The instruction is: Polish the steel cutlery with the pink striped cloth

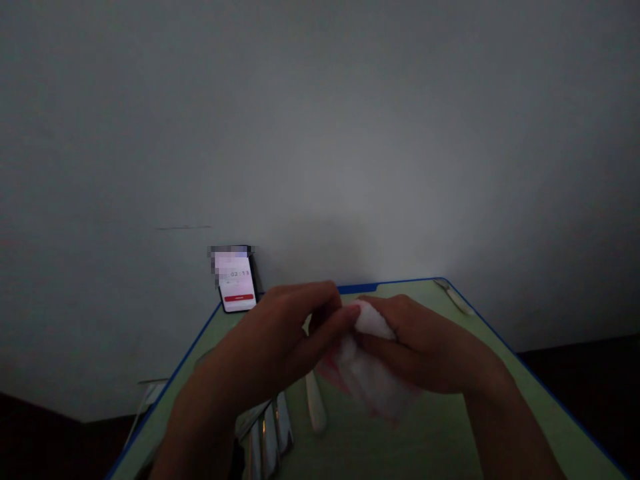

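Observation:
Both my hands meet over the middle of a green table with a blue edge (pixel 505 343). My right hand (pixel 425 347) is closed around a white cloth with pink marks (pixel 373 380) that hangs down from it. My left hand (pixel 285 333) pinches the top of the same cloth with thumb and fingers. Below my left hand lie several pieces of metal cutlery (pixel 267 430), and a white-handled utensil (pixel 316 403) lies beside them on the table.
A phone (pixel 237 280) with a lit screen leans against the grey wall at the table's far left corner. Another pale utensil (pixel 456 297) lies near the far right corner. A white cable (pixel 145 400) hangs off the left side. The room is dim.

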{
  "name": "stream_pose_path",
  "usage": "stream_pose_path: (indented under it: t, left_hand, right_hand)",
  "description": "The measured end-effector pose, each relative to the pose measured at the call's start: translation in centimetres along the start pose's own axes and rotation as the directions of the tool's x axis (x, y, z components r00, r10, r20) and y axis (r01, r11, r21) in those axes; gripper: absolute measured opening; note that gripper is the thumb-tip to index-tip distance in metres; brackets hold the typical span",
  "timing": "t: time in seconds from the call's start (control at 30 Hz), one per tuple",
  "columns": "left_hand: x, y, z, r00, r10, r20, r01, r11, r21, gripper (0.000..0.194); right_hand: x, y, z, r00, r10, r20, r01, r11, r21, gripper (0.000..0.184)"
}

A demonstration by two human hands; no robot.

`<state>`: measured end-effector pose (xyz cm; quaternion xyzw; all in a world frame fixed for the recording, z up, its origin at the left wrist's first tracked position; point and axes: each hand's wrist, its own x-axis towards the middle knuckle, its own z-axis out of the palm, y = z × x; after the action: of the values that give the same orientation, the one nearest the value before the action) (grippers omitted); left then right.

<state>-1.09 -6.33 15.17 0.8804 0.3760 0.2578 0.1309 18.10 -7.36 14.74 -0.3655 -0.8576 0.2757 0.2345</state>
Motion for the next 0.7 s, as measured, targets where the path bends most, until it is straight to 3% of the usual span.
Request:
stream_pose_path:
  t: [0.13, 0.27, 0.53, 0.6, 0.7]
  left_hand:
    - [0.3, 0.0, 0.4, 0.997, 0.063, 0.036, -0.065, 0.995, 0.074, 0.034]
    - [0.1, -0.7, 0.0, 0.993, 0.116, -0.036, -0.111, 0.987, 0.113, 0.034]
    - [-1.0, -2.8, -1.4, 0.989, 0.026, -0.147, -0.002, 0.987, 0.163, 0.035]
    - [-1.0, -2.8, -1.2, 0.993, -0.002, -0.115, 0.015, 0.993, 0.115, 0.035]
    - [-0.6, -2.6, -0.5, 0.998, -0.04, 0.045, 0.041, 0.999, -0.014, 0.033]
  right_hand:
    - [0.1, 0.3, 0.1, 1.0, 0.02, -0.007, -0.02, 1.0, 0.005, 0.014]
    - [-0.1, 0.4, -0.1, 0.998, 0.058, 0.012, -0.059, 0.996, 0.063, 0.024]
    - [-0.8, 0.9, -0.7, 0.989, 0.121, 0.082, -0.129, 0.985, 0.112, 0.033]
    - [-0.8, 1.0, -0.8, 0.989, 0.121, 0.081, -0.128, 0.988, 0.089, 0.031]
    - [-0.7, 1.0, -0.7, 0.992, 0.103, 0.069, -0.108, 0.992, 0.069, 0.026]
